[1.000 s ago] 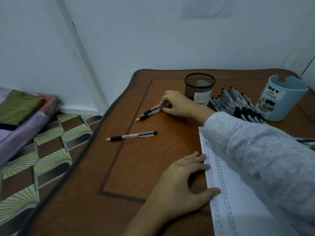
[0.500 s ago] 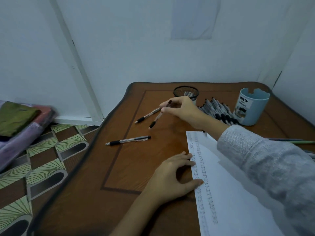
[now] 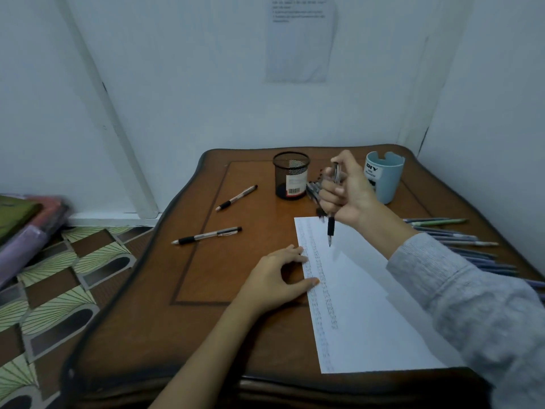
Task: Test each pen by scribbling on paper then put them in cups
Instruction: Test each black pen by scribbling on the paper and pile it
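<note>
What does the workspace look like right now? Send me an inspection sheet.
Surface: wooden table, inlaid border.
Job's things: paper with scribble rows; black mesh cup and blue cup upright at the back; two loose pens left of the paper; black pen pile behind the right hand; coloured pens at the right edge.
Clutter: nothing seen.
Hands: left hand rests on the paper's left edge; right hand grips a pen, tip down over the paper.
Cables: nothing seen.
Surroundings: white walls, printed sheet on the wall, patterned floor, folded cloths at left.

Most of the pen pile lies hidden behind the right hand.
</note>
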